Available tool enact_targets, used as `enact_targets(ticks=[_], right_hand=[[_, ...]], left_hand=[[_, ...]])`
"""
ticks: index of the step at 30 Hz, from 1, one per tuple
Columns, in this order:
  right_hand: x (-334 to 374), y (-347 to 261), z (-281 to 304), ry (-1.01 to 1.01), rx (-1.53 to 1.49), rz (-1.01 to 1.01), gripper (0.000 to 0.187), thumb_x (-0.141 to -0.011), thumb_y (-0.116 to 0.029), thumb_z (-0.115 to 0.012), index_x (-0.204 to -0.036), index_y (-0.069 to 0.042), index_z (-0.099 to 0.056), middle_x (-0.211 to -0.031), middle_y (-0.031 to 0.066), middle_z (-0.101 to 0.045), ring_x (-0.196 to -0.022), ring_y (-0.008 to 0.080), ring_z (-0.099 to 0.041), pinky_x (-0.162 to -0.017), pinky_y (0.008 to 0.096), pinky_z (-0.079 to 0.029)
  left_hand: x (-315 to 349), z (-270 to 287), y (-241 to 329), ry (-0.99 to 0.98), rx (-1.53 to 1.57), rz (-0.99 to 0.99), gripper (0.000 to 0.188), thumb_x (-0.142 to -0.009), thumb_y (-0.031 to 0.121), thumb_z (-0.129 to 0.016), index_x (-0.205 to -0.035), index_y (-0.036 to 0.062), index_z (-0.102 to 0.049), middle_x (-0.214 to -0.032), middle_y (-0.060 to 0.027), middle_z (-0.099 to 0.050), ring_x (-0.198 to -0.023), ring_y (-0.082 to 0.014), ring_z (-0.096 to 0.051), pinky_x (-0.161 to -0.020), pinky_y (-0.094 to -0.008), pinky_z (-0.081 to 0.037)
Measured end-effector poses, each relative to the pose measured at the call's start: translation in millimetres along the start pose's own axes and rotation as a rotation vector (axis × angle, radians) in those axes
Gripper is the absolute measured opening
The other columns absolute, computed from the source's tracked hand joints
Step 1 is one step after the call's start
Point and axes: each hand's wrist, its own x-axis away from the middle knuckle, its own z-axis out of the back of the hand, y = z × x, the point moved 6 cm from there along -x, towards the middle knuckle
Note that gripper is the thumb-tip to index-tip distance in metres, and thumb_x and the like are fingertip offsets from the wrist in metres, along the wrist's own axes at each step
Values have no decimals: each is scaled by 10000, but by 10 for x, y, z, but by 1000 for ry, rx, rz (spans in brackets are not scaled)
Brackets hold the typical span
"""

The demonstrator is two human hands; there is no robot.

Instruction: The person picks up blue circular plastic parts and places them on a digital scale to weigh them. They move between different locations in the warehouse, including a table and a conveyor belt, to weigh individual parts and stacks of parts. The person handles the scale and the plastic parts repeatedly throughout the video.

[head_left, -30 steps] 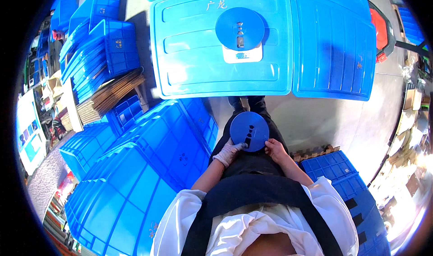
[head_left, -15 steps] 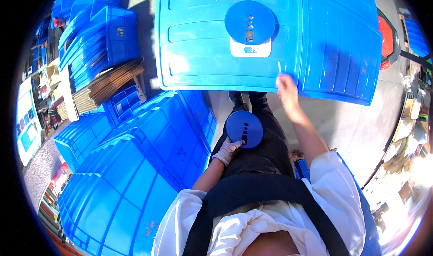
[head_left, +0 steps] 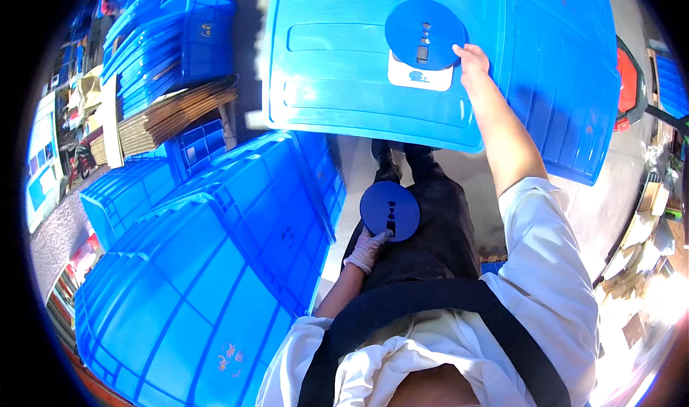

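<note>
My left hand (head_left: pixel 366 250), in a pale glove, grips a dark blue disc-shaped reel (head_left: pixel 390 204) by its lower edge, over my legs. The thumb lies at a cutout in the reel. A second blue reel (head_left: pixel 448 37) of like shape rests on a small white scale (head_left: pixel 420 78) with a display. Bare, my right hand (head_left: pixel 474 59) reaches to that reel's right edge, fingers closed on the rim. The scale stands on a light blue plastic lid (head_left: pixel 337 84). The reel hides the upper part of the scale.
Large blue plastic crates (head_left: pixel 194 263) stand close on my left. Beyond them are stacked blue crates (head_left: pixel 172 48) and flattened cardboard (head_left: pixel 169 120). Another blue lid (head_left: pixel 560 91) adjoins on the right, with a red and black object (head_left: pixel 626 80) beside it.
My right hand has moved up and forward from the lid's near edge to the rim of the reel on the scale. The left hand keeps its hold. The view has shifted slightly.
</note>
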Motion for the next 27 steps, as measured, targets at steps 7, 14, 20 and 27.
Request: enact_targets(ticks=[7,14,20,27], right_hand=[[864,-278,514,-159,-500,-130,217,-792,-134,-682,-964,-88,-557,-650,-2,-512,-511,106,-473,-425,247,-380],[2997,406,1663,-250,-553,-598,76,-854,-122,-599,-857,-169,-539,-775,-46,-562,-641,104,-521,-516,242,-387],[3523,657,2193,-325,-369,-403,114,-879,-143,-575,-898,-117,-465,-715,1,-503,-579,117,-497,-480,249,-400],[3556,448,2529,-471,-394,-460,177,-849,-204,-626,-896,-100,-491,-743,15,-495,-617,130,-489,-518,263,-395]], left_hand=[[156,-273,333,-98,169,-169,548,-772,52,-643,-1265,52,-403,-1122,-69,-546,-990,-223,-544,-862,-374,-454],[512,-1068,922,-465,191,-304,449,-816,53,-597,-1236,75,-442,-1122,-55,-562,-987,-209,-556,-888,-387,-452],[1044,-1639,929,-573,185,-229,419,-863,128,-585,-1255,126,-438,-1110,-62,-576,-1025,-217,-550,-859,-403,-472],[1389,-2140,784,-563,145,-381,357,-849,67,-563,-1197,59,-486,-1075,-67,-583,-986,-196,-550,-874,-328,-445]])
